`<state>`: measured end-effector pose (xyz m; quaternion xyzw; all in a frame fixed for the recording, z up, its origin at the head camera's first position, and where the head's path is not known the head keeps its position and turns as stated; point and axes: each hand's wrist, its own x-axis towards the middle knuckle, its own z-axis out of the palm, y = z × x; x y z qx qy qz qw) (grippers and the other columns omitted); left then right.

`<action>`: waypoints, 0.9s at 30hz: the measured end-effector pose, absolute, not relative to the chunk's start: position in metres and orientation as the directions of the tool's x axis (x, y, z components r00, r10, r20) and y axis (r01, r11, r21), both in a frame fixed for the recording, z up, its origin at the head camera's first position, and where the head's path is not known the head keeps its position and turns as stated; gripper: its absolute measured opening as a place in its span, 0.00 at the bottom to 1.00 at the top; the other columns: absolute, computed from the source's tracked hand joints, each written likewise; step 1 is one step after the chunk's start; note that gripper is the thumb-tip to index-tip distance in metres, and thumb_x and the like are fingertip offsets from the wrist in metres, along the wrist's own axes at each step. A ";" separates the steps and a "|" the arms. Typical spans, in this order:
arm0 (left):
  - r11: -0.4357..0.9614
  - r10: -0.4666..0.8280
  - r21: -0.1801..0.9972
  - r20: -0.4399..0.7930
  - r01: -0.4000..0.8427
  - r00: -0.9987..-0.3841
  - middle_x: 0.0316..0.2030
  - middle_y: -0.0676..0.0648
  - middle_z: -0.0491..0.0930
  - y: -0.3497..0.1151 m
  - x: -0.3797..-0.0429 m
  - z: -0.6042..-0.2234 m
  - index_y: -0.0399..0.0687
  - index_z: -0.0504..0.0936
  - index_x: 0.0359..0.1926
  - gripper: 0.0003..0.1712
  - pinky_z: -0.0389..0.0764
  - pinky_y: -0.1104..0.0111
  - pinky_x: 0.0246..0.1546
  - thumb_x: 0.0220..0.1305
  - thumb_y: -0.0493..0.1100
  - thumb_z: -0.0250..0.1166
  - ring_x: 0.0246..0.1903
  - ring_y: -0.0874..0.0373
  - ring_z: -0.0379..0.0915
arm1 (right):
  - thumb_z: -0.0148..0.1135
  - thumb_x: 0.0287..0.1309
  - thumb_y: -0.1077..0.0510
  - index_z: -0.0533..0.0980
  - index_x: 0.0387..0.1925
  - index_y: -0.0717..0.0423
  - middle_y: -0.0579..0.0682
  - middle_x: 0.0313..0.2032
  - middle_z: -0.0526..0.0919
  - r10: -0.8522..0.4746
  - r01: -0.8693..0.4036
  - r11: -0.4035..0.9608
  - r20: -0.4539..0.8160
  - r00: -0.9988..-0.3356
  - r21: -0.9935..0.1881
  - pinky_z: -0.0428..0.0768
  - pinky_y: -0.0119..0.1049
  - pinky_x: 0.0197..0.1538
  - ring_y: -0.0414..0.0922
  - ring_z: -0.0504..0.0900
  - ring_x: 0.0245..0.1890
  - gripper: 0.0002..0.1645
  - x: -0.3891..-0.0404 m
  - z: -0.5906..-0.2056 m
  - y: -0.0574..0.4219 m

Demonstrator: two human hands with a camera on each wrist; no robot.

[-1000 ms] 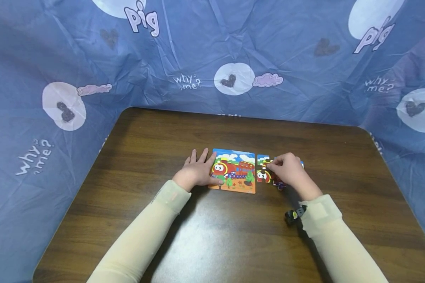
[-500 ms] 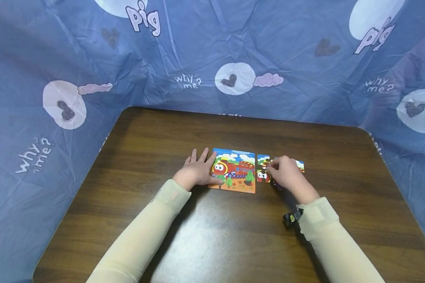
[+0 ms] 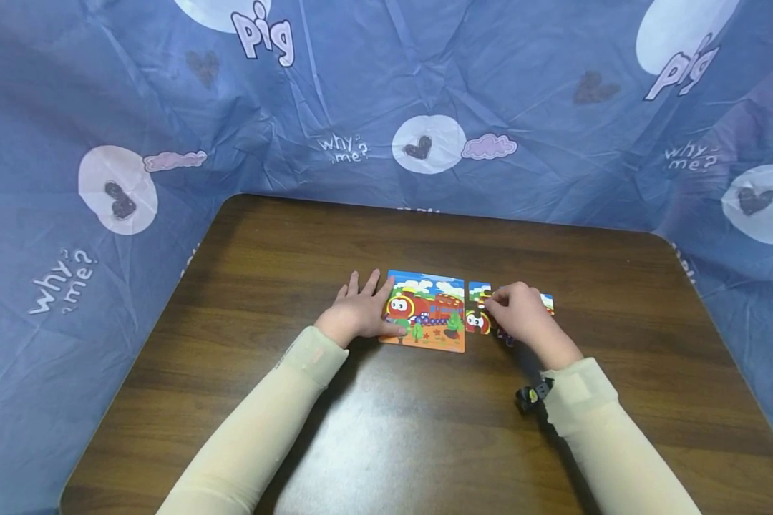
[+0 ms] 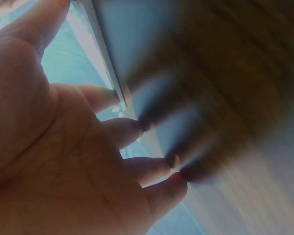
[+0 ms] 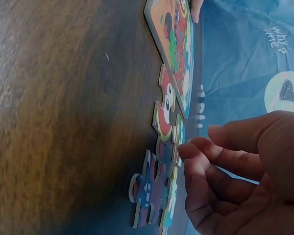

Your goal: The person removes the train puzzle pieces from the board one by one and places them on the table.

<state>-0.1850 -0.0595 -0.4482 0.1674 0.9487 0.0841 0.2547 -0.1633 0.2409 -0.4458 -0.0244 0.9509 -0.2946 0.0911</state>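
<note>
My left hand (image 3: 359,312) lies spread with straight fingers over the left edge of a square train picture board (image 3: 433,315), thumb on its front. Fingers and palm also fill the left wrist view. Right of the board, my right hand (image 3: 524,315) has its thumb and fingers bent together at a puzzle piece with sky and cloud (image 3: 479,290), holding it low at its edge. Just in front is a puzzle piece with a red train face (image 3: 477,322). A dark purple puzzle piece (image 5: 148,188) lies under the hand's near side, mostly hidden in the head view.
More puzzle pieces show past my right hand, including a sky-coloured puzzle piece (image 3: 547,301). Everything lies on a brown wood-grain table (image 3: 386,443). A blue printed cloth (image 3: 361,93) hangs behind its far edge. A small black camera (image 3: 530,398) sits on my right wrist.
The train-face piece has shifted slightly left and toward me, opening a gap from the piece behind it. My right hand has drawn back a little; the left hand stays put.
</note>
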 end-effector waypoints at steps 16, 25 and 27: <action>0.931 0.360 0.234 -0.456 0.280 -0.814 0.80 0.44 0.31 -0.058 -0.185 -0.447 0.58 0.37 0.83 0.63 0.40 0.45 0.73 0.61 0.76 0.61 0.76 0.33 0.24 | 0.80 0.54 0.52 0.84 0.49 0.61 0.49 0.34 0.81 -0.324 -0.158 0.793 -0.188 -0.927 -0.588 0.76 0.41 0.36 0.45 0.76 0.32 0.24 -0.154 -0.450 0.199; 0.940 0.338 0.213 -0.465 0.267 -0.818 0.80 0.42 0.32 -0.055 -0.182 -0.445 0.54 0.37 0.83 0.63 0.41 0.45 0.73 0.62 0.79 0.56 0.76 0.32 0.26 | 0.83 0.48 0.51 0.83 0.48 0.60 0.50 0.37 0.80 -0.330 -0.157 0.809 -0.216 -0.919 -0.566 0.76 0.43 0.39 0.46 0.75 0.34 0.29 -0.152 -0.451 0.192; 0.944 0.326 0.211 -0.463 0.255 -0.824 0.80 0.41 0.33 -0.052 -0.180 -0.444 0.52 0.37 0.83 0.65 0.42 0.44 0.72 0.61 0.81 0.55 0.76 0.32 0.26 | 0.83 0.47 0.51 0.82 0.47 0.59 0.50 0.37 0.79 -0.320 -0.147 0.814 -0.223 -0.921 -0.563 0.76 0.44 0.39 0.47 0.75 0.34 0.28 -0.154 -0.450 0.190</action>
